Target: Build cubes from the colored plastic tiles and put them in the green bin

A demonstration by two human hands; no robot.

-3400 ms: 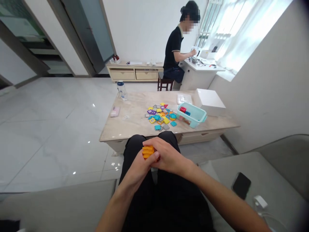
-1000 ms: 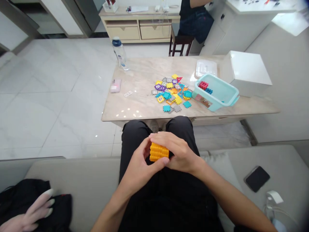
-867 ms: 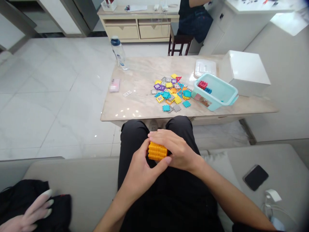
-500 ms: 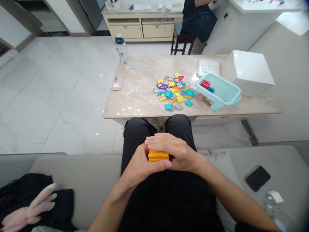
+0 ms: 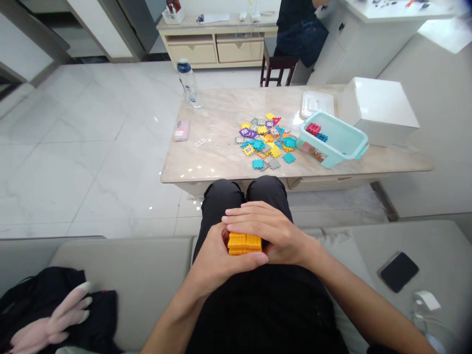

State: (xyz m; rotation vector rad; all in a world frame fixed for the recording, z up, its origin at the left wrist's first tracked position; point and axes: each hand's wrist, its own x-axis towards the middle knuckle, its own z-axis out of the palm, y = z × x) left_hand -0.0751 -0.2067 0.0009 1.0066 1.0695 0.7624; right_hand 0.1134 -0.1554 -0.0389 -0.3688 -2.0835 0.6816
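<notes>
Above my lap, both hands are closed around a stack of orange-yellow toothed plastic tiles (image 5: 245, 244). My left hand (image 5: 214, 253) grips it from the left and below, its thumb lying along the near side. Over the top and right side is my right hand (image 5: 271, 228), its fingers laid together across the stack. Part of the stack is hidden by my fingers. On the table (image 5: 217, 160) ahead lies a loose pile of colourful toothed tiles (image 5: 267, 137), some with white printed markings.
Right of the pile stands a light-teal bin (image 5: 341, 142) with red and blue pieces inside. Beyond are a clear lid (image 5: 317, 104) and a white box (image 5: 385, 105). A water bottle (image 5: 190, 86) and pink packet (image 5: 181, 131) stand left. A phone (image 5: 398, 272) lies on the sofa. Someone sits farther off.
My hands still hold the stack, which is turned slightly so more of its side shows. My knees have drawn closer together, and the camera view has shifted a little.
</notes>
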